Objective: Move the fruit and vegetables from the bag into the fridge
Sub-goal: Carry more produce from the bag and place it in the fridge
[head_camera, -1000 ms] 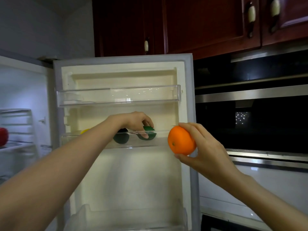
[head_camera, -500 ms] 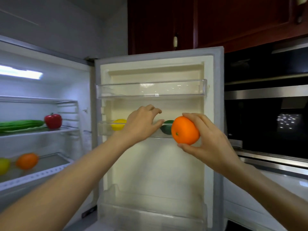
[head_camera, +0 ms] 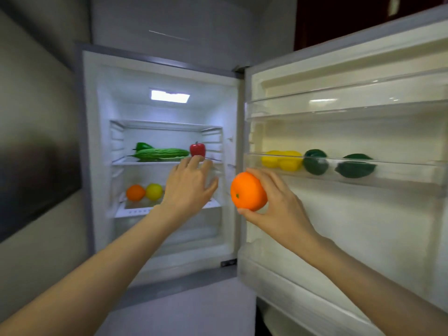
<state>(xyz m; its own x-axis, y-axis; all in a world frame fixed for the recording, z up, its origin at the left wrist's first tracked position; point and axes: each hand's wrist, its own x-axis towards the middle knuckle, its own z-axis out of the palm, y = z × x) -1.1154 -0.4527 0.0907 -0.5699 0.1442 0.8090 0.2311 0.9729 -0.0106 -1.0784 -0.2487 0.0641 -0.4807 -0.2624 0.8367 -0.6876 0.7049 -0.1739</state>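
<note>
My right hand [head_camera: 278, 202] grips an orange [head_camera: 247, 191] in front of the hinge edge of the open fridge [head_camera: 164, 253]. My left hand [head_camera: 189, 185] is empty with its fingers spread, reaching toward the fridge's inner shelves. On the upper shelf lie a bitter gourd [head_camera: 161, 153], a green pepper [head_camera: 143, 146] and a red pepper [head_camera: 197, 149]. An orange [head_camera: 135, 192] and a lemon [head_camera: 154, 191] rest on the lower shelf. The middle door shelf [head_camera: 388, 175] holds yellow fruit [head_camera: 282, 160] and two dark green fruits [head_camera: 315, 162] [head_camera: 355, 166]. The bag is out of view.
The fridge door [head_camera: 363, 226] stands open to the right, with an empty upper door bin [head_camera: 339, 107] and a lower one [head_camera: 303, 294]. A dark panel on the wall [head_camera: 36, 178] is at the left. Dark red cabinets [head_camera: 339, 18] hang above.
The view has swung left from the door to the fridge interior. My left hand has let go of the green fruit on the door shelf and moved left. The right hand keeps the orange.
</note>
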